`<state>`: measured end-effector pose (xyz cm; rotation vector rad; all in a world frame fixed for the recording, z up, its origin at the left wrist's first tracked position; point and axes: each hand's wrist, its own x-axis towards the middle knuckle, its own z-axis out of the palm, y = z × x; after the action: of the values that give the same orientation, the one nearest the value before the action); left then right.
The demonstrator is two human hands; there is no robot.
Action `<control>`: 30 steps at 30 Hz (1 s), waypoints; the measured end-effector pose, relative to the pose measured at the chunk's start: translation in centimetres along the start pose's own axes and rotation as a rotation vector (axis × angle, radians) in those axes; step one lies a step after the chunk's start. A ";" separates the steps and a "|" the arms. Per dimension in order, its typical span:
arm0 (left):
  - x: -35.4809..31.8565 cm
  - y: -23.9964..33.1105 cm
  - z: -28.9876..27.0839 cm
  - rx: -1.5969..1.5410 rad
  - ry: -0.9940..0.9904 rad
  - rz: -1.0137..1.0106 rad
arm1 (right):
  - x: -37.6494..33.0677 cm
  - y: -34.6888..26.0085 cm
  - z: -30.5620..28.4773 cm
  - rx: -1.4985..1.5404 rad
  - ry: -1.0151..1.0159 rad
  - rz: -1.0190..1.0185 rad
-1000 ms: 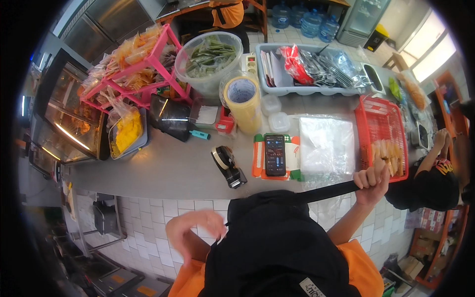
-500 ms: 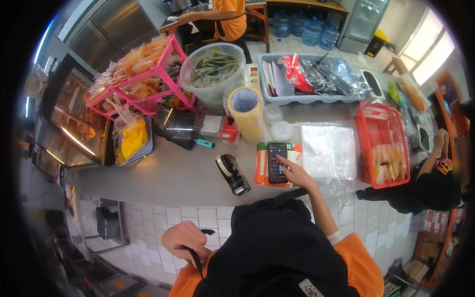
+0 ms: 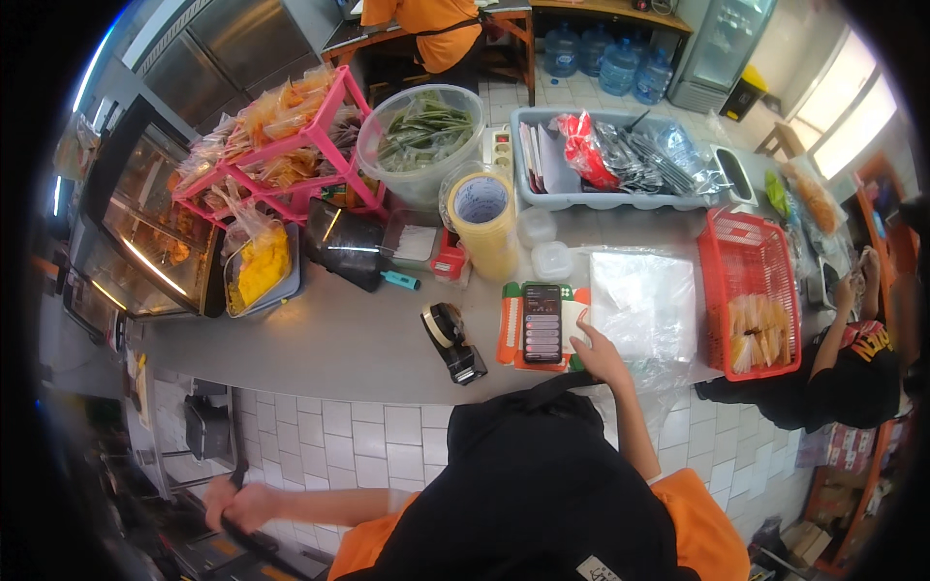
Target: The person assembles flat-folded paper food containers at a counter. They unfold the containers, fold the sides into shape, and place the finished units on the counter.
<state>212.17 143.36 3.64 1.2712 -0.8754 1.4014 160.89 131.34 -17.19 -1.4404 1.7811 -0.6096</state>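
With both hands well apart, gripping a black strap [image 3: 254,545] in the left hand [image 3: 240,505], low at the far left (rather blurred there), and holding the right hand [image 3: 603,356] just beside the phone [image 3: 542,334], index finger stretched out; cannot tell about anything under its curled fingers. Compared with half a second ago, drawn the right fingertip off the phone toward the right, swung the left hand outward from beside the body, and changed the screen from dark tiles to pale rows. Lying as before on a flat orange, green and white card [image 3: 508,334], partly covered at its right edge by the right hand. To the left, a black tape dispenser [image 3: 453,347]; to the right, clear plastic bags [image 3: 641,300], then a red basket [image 3: 719,315] with small packets [image 3: 758,334]. Behind, two clear tubs [image 3: 552,260], stacked tape rolls [image 3: 489,247], a translucent bucket [image 3: 412,184], a pale blue tray [image 3: 620,201] and a pink rack [image 3: 325,102]. Underneath, a smooth grey counter [image 3: 368,351], hidden partly at its near edge by a black apron [image 3: 542,484]. Beyond, white floor tiles [image 3: 373,436], water jugs [image 3: 620,70], a lit glass case [image 3: 145,242] and two co-workers, in orange [image 3: 448,46] and in black [image 3: 838,378].
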 end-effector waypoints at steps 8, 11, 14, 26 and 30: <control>-0.4 1.6 0.7 -0.590 -0.265 -0.446 | -3.7 -10.2 -3.9 0.175 -0.406 0.010; -7.8 13.5 2.0 -0.953 -0.991 -0.580 | -6.1 -17.3 -3.9 0.101 -0.163 -0.876; -13.2 24.4 2.0 -1.413 -1.635 -0.374 | -8.0 -21.8 -3.5 0.122 -0.174 -1.502; 2.7 23.4 3.2 -2.611 -1.473 0.092 | -6.5 -19.1 -0.4 0.056 -0.577 -1.338; 0.8 26.9 3.4 -3.055 -1.377 -0.051 | -5.7 -18.7 1.7 -0.106 -0.723 -1.223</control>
<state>187.04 134.13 7.98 1.0461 2.6638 2.3764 174.05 132.24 -2.67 -2.3628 0.2530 -0.4420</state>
